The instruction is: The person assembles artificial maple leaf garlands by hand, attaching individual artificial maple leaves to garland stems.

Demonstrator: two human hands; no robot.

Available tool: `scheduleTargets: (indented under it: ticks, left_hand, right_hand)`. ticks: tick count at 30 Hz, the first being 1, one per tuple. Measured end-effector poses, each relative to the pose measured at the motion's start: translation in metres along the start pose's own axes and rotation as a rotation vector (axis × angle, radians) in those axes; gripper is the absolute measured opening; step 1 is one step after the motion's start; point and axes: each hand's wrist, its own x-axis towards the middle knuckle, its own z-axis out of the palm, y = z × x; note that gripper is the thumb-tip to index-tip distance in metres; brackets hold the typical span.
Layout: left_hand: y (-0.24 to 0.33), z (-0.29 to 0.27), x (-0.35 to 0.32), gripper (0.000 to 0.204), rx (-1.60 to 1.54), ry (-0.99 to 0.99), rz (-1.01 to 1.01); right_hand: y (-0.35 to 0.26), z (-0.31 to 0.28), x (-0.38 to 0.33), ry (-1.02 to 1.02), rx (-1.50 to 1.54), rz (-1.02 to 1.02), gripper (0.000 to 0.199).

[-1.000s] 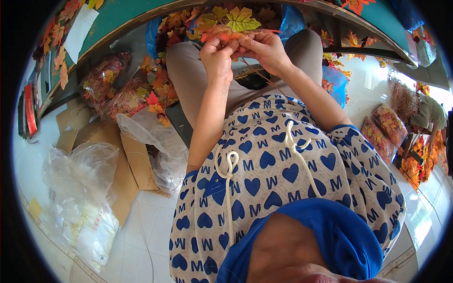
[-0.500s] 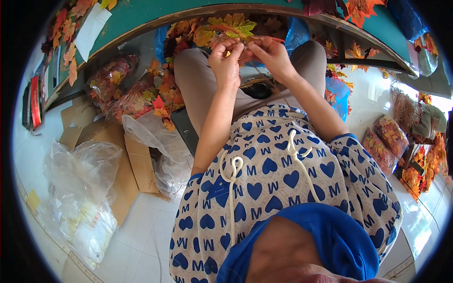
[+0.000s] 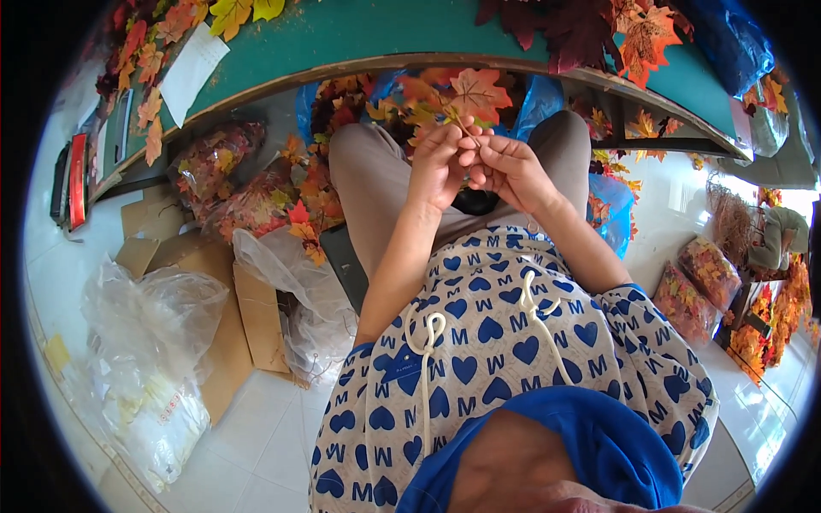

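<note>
Above my lap, both hands are close together with their fingertips meeting. My left hand [image 3: 436, 167] is closed, thumb and fingers pinching a thin brown stem [image 3: 467, 131]. From the other side my right hand [image 3: 519, 175] is closed on the lower part of the same stem, its thumb uppermost. Just beyond the fingertips shows an orange-pink maple leaf [image 3: 481, 94], seemingly artificial; whether it joins the stem I cannot tell. Behind it, yellow-green and red leaves [image 3: 402, 111] fill a blue plastic bag [image 3: 539, 104] between my knees and the table.
A green table [image 3: 342, 30] curves across the far side, with dark red leaves [image 3: 581, 38] and white paper [image 3: 192, 75] on it. On the left floor lie leaf-filled clear bags [image 3: 218, 154], a cardboard box [image 3: 261, 321] and clear plastic [image 3: 154, 316]. More leaf bags [image 3: 710, 274] lie right.
Both hands have come nearer to me and closer together, fingertips now meeting. An orange-pink leaf now shows beyond them where a yellow-green leaf was. The view has shifted slightly.
</note>
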Motion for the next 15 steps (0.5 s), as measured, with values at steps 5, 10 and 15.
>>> scheduleTargets:
  ticks: [5,10,15]
  left_hand:
    - [0.0,0.028,0.0,0.019,0.014,0.223,-0.118]
    - [-0.002,-0.01,-0.009,0.027,-0.182,0.149,-0.014]
    - [-0.006,-0.031,-0.033,0.033,-0.116,0.202,-0.081]
  right_hand:
    - [-0.006,-0.001,-0.018,0.148,-0.313,-0.112,0.025]
    - [-0.136,0.07,-0.08,-0.12,-1.441,-0.515,0.023]
    - [-0.293,0.094,-0.077,0.681,-1.545,-1.451,0.016]
